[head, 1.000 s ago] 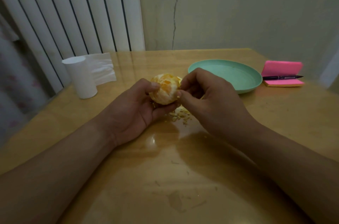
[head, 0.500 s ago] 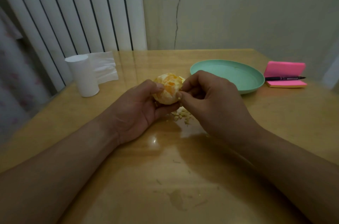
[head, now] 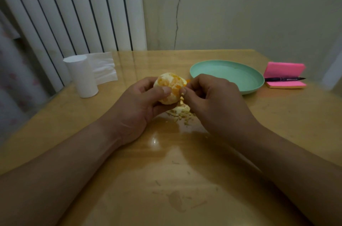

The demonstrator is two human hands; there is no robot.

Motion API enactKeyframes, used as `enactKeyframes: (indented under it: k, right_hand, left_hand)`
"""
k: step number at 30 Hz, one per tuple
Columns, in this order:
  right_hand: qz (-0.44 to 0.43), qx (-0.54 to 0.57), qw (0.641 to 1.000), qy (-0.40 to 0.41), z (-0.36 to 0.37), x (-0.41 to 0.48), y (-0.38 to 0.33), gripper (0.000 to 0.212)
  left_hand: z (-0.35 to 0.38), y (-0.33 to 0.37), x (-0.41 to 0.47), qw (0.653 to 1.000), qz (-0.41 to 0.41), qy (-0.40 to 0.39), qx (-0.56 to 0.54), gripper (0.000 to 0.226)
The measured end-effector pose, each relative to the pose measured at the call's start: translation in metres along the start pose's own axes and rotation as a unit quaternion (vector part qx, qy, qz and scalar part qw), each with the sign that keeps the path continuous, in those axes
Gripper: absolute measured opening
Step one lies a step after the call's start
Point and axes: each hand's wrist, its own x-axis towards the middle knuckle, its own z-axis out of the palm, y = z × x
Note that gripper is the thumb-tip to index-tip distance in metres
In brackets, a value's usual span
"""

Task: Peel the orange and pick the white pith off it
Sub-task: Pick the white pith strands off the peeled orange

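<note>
The left hand [head: 137, 107] gripped the peeled orange [head: 169, 87] above the wooden table [head: 185, 179], its thumb lying across the fruit. The right hand [head: 212, 103] pinched a small bit of white pith [head: 182, 93] at the orange's right side. Pith scraps [head: 180, 112] lay under the hands, near a green plate [head: 255, 85].

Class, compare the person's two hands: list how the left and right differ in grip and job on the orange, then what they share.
The left hand wraps the orange with thumb across its front; the right hand only pinches pith at its right side with fingertips. The left hand holds the fruit up; the right hand does not. Both are bare, fingers curled, meeting at the orange.
</note>
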Motion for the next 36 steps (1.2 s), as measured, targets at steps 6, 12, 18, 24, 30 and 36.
enactKeyframes:
  k: [6,12,18,24,30,36]
  right_hand:
    - [0.007,-0.002,1.0,0.012,0.0021,-0.0014,-0.0012,0.01]
    - [0.006,0.023,0.999,0.034,0.0015,-0.0016,-0.0012,0.011]
    - [0.035,0.138,0.99,0.021,0.0003,0.0001,0.0018,0.014]
    - [0.051,0.171,0.984,-0.023,-0.0017,0.0015,0.0061,0.017]
    - [0.049,0.147,0.987,-0.032,0.0,0.0008,0.0053,0.01]
    - [0.042,0.147,0.988,-0.037,-0.0005,0.0016,0.0066,0.012]
  left_hand:
    - [0.005,-0.0001,-0.0026,0.996,0.043,0.027,0.071,0.054]
    - [0.0088,-0.0012,-0.0016,0.996,0.055,0.007,0.069,0.051]
    - [0.008,-0.0019,-0.0016,0.999,0.002,-0.029,-0.025,0.044]
    - [0.0053,-0.0015,-0.0015,0.996,-0.015,-0.036,-0.085,0.045]
    - [0.0037,-0.0014,-0.0001,0.995,-0.027,-0.028,-0.094,0.046]
    - [0.0017,-0.0014,0.0015,0.992,-0.046,-0.032,-0.113,0.046]
